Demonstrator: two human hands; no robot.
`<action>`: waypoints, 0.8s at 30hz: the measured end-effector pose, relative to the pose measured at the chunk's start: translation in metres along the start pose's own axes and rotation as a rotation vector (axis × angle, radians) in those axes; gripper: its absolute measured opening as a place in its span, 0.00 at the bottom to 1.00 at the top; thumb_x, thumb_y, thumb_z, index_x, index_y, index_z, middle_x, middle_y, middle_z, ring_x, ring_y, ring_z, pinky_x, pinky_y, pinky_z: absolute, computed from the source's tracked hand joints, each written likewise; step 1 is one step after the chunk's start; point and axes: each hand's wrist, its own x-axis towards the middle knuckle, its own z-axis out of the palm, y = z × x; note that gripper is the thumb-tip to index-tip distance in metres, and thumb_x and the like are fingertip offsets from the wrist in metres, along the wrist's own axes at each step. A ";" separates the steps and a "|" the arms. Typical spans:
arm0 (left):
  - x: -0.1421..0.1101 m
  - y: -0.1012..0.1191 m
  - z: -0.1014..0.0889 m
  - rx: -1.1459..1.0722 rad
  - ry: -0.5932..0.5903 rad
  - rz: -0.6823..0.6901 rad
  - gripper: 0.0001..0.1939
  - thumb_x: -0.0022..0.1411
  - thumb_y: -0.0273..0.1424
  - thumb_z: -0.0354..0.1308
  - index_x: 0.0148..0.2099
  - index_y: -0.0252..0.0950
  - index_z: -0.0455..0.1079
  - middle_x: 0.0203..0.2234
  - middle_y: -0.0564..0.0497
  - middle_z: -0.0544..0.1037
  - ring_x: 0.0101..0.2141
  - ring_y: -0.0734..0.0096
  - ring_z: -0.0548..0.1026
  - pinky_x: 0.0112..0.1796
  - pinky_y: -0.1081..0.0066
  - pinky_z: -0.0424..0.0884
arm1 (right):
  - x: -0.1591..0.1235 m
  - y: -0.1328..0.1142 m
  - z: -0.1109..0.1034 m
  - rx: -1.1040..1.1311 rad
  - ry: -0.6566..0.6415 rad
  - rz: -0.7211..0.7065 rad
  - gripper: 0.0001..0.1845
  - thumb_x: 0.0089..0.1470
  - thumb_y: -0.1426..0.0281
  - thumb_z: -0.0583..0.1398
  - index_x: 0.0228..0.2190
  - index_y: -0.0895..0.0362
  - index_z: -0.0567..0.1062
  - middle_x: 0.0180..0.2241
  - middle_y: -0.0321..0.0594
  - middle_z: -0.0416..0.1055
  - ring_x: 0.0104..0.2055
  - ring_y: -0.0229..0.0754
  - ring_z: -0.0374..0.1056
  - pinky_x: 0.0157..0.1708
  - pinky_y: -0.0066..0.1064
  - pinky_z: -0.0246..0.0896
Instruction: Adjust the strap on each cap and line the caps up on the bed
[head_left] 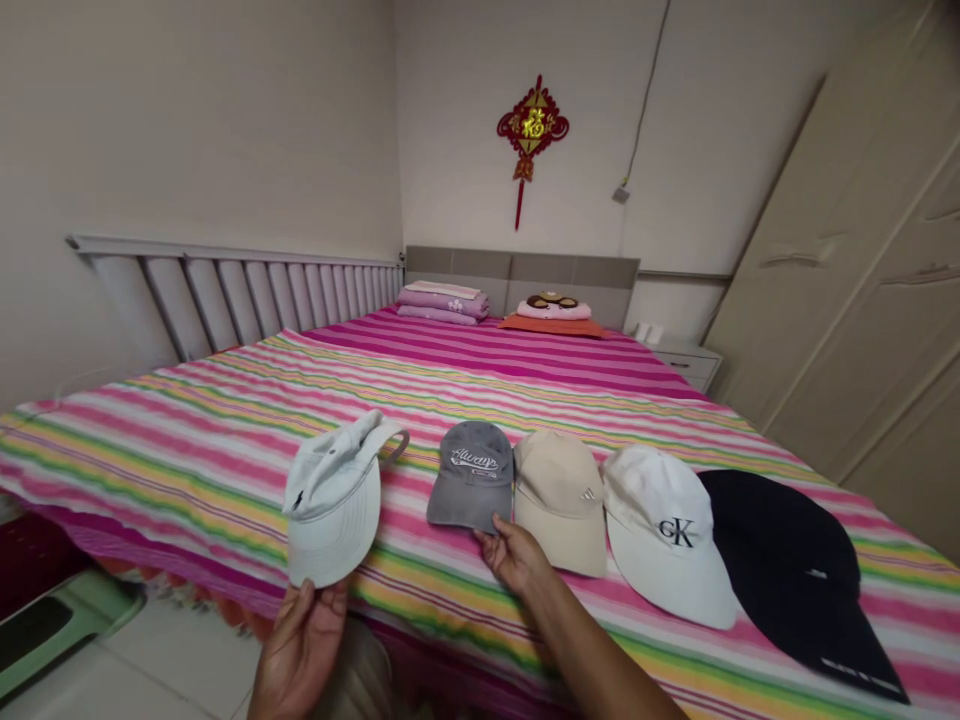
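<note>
My left hand [305,635] pinches the brim of a pale mint-white baseball cap [337,495] with a small dark emblem. This cap is tilted above the near edge of the bed, its back strap sticking out to the right. With thumb and fingers, my right hand [514,553] grips the brim edge of a grey cap [472,475] with white lettering, which rests on the bedspread. Right of it lie a beige cap [559,500], a white cap [664,530] with black "CK" letters and a large black cap [787,570], in a row close against one another.
A striped bedspread [247,420] covers the bed. Folded purple bedding [442,303] and a pink and orange pile [553,315] sit by the headboard [465,265]. A white radiator [247,300] runs along the left wall. A green stool [90,610] stands on the floor at lower left.
</note>
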 end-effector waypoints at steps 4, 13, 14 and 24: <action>-0.004 0.000 -0.001 0.018 -0.040 -0.014 0.28 0.56 0.15 0.39 0.51 0.45 0.64 0.37 0.51 0.78 0.32 0.72 0.76 0.31 0.76 0.74 | -0.005 0.001 0.001 -0.029 0.013 0.026 0.06 0.55 0.73 0.54 0.28 0.63 0.68 0.23 0.33 0.67 0.22 0.31 0.65 0.16 0.20 0.60; -0.015 -0.008 -0.009 0.059 -0.210 -0.041 0.28 0.54 0.19 0.45 0.54 0.49 0.60 0.44 0.52 0.74 0.40 0.68 0.74 0.36 0.74 0.73 | -0.026 0.005 0.004 -0.175 0.000 0.082 0.13 0.58 0.68 0.50 0.25 0.62 0.65 0.17 0.41 0.70 0.20 0.34 0.68 0.21 0.22 0.64; -0.017 -0.010 -0.010 0.073 -0.233 -0.048 0.28 0.54 0.19 0.47 0.54 0.49 0.60 0.44 0.53 0.74 0.42 0.68 0.73 0.38 0.74 0.72 | -0.033 0.007 0.002 -0.205 -0.023 0.118 0.15 0.57 0.66 0.51 0.25 0.63 0.65 0.18 0.44 0.71 0.20 0.36 0.69 0.21 0.24 0.64; -0.069 -0.081 -0.026 0.366 -0.528 -0.431 0.20 0.32 0.30 0.68 0.34 0.40 0.74 0.29 0.49 0.79 0.40 0.55 0.73 0.42 0.61 0.68 | -0.139 0.000 0.004 -0.139 -0.608 -0.310 0.29 0.38 0.49 0.60 0.35 0.58 0.72 0.37 0.47 0.73 0.39 0.49 0.68 0.42 0.39 0.59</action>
